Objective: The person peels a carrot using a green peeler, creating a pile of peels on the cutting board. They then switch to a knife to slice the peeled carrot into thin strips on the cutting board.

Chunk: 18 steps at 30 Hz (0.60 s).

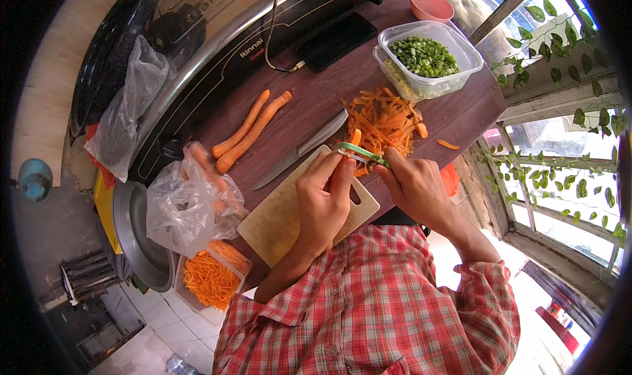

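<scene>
My left hand grips a carrot, whose orange end pokes out past the fingers; most of it is hidden. In my right hand is a green-framed vegetable peeler, held across the carrot. Both hands are above the handle end of a worn cutting board. Just beyond them lies a heap of carrot peelings. A kitchen knife rests beside the board, its blade pointing left. Two whole carrots lie further back on the left.
A plastic bag with carrots sits left of the board, above a container of shredded carrot. Chopped green onions fill a clear tub at back right. A phone on a cable lies near the Rinnai stove.
</scene>
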Tool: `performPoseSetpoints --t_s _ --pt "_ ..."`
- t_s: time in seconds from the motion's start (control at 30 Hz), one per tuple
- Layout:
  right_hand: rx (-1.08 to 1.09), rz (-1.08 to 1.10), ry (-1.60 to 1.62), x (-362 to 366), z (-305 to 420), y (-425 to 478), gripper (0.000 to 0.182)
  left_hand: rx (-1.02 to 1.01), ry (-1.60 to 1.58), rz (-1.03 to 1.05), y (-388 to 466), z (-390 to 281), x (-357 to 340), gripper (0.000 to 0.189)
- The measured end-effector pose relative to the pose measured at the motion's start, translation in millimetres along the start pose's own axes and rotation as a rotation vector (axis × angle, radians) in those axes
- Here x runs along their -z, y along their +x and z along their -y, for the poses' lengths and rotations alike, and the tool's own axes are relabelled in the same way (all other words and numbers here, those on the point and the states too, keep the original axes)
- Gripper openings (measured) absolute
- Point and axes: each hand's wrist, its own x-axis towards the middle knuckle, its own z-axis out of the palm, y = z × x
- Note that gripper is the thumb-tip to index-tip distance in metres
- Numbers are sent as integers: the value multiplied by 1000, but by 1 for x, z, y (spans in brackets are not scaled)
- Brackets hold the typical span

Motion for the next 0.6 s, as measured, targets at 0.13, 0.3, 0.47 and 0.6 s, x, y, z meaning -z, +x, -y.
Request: performPoseSetpoints --t_s 0.13,0.3,0.47,0.6 --pt "-54 -78 -137 -1 -6 12 25 -137 80 -18 -2 -5 -8 24" --pt "-74 -188 -176 2 -19 27 26 90 -124 27 -4 -1 -3 27" --pt "0 -86 44 3 -7 12 24 240 -385 49 -1 -8 5 31" --pt "50 -31 58 -4 4 4 23 270 -435 100 -2 -11 8 32"
